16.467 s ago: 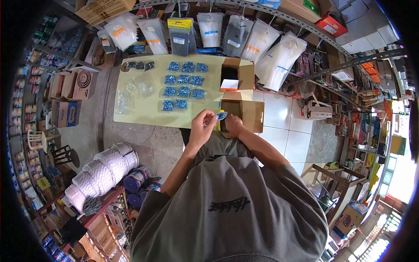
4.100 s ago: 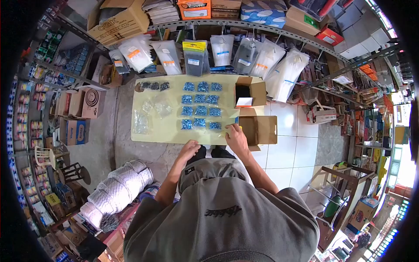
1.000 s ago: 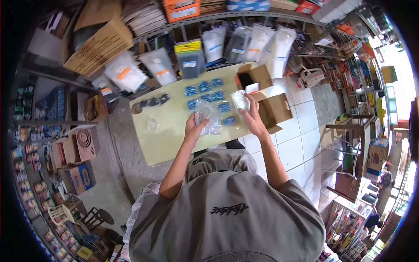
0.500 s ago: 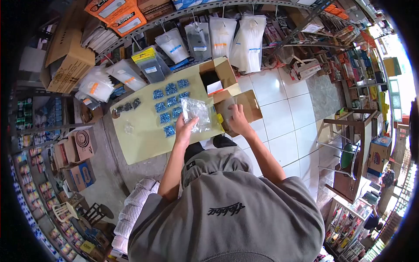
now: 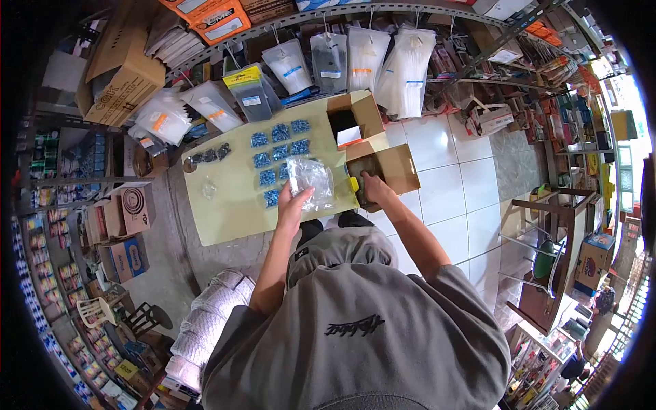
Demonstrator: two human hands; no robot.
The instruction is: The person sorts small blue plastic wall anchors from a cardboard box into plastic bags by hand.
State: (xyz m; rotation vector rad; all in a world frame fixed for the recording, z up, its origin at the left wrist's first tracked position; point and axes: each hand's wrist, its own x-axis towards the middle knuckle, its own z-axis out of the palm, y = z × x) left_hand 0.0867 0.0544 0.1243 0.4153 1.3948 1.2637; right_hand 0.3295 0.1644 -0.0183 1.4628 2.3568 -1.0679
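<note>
My left hand (image 5: 294, 206) is closed on a clear plastic bag (image 5: 316, 178) above the pale yellow table (image 5: 225, 225). My right hand (image 5: 377, 191) reaches into an open cardboard box (image 5: 403, 164) at the table's right end. Its fingertips are hidden inside, and what they touch does not show. A small yellow object (image 5: 354, 183) sits at the box's left edge. Left of the bag, several clear packs of small blue pieces (image 5: 280, 133) lie in rows, partly covered by the bag.
Behind stands a second open box (image 5: 371, 117) with dark contents and a white card (image 5: 349, 136). Dark packs (image 5: 208, 155) and a crumpled clear bag (image 5: 208, 189) lie on the table's left. Packs of cable ties (image 5: 406, 72) hang from the shelf edge. Tiled floor (image 5: 441, 195) lies right.
My right hand has moved down deeper into the cardboard box, and a brownish flat piece at its opening no longer shows. My left hand still holds the bag. The whole view has shifted slightly.
</note>
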